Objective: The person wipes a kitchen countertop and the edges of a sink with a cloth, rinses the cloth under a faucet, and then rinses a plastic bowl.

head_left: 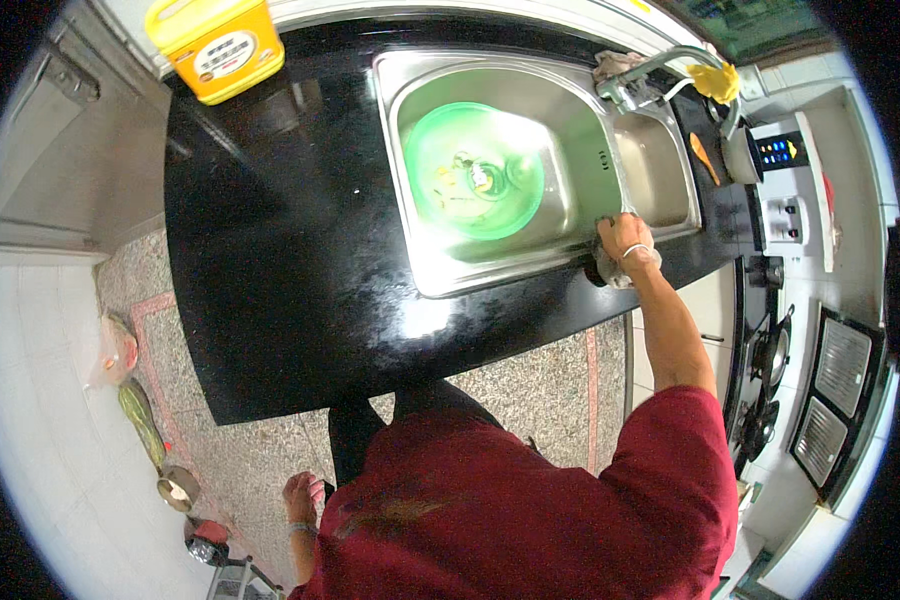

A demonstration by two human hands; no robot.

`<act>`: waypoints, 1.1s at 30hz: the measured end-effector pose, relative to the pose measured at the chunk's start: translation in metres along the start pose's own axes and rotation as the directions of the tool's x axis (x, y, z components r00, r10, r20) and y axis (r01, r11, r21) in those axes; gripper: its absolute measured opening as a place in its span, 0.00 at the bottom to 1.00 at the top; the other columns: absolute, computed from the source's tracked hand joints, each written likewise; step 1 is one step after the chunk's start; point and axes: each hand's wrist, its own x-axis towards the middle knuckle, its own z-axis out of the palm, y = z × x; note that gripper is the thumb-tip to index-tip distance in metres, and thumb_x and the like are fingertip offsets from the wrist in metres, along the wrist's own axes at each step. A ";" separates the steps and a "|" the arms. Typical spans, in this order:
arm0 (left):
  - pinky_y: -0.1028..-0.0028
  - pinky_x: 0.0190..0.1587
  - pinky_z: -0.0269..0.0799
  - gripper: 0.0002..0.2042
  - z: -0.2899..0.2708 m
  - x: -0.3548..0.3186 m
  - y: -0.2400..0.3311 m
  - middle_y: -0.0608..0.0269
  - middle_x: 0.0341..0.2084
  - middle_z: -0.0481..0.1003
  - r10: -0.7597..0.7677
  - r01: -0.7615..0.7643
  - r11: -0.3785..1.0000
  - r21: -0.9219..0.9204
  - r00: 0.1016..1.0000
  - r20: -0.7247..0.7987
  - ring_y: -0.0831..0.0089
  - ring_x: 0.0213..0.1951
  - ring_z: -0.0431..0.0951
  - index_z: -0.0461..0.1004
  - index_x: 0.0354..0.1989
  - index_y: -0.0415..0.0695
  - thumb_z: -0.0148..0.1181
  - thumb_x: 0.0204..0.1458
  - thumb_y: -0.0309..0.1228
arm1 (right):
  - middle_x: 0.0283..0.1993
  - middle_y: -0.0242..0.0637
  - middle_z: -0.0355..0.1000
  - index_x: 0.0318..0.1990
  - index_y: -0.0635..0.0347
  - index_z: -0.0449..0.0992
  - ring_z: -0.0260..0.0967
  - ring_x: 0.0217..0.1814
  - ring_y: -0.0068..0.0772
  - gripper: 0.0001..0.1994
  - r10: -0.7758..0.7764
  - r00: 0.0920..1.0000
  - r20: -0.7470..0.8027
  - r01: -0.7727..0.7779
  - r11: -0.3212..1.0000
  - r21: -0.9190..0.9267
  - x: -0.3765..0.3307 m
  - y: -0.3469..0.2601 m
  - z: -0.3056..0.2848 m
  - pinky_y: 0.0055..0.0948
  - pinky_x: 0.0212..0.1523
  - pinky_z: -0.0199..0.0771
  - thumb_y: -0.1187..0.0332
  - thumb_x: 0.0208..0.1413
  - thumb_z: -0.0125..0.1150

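My right hand point(625, 238), with a pale band at the wrist, reaches to the front rim of the steel sink point(580, 200). Its fingers are closed on a greyish cloth point(618, 272) pressed at the counter's edge. My left hand point(301, 492) hangs low at my side, away from the counter. Its fingers look curled; whether anything is in them is too small to make out. In the sink's larger bowl, at the left, lies a green plastic basin point(432, 150) with small yellowish and dark scraps inside.
A yellow jug point(225, 60) stands at the back left of the black countertop point(280, 270). The faucet point(660, 75) carries a yellow cloth point(715, 82). An orange-handled utensil point(705, 158) lies right of the sink. A gas stove point(765, 390) is further right. Pots and vegetables line the left wall.
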 end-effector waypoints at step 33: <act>0.70 0.31 0.74 0.10 -0.132 0.054 -0.008 0.62 0.31 0.75 -0.017 -0.002 0.979 -0.206 0.996 -0.090 0.69 0.31 0.77 0.72 0.42 0.42 0.56 0.55 0.33 | 0.50 0.49 0.68 0.46 0.59 0.73 0.64 0.52 0.54 0.20 -0.531 0.565 -0.631 0.731 0.677 0.084 -0.052 -0.351 0.006 0.47 0.53 0.65 0.56 0.50 0.53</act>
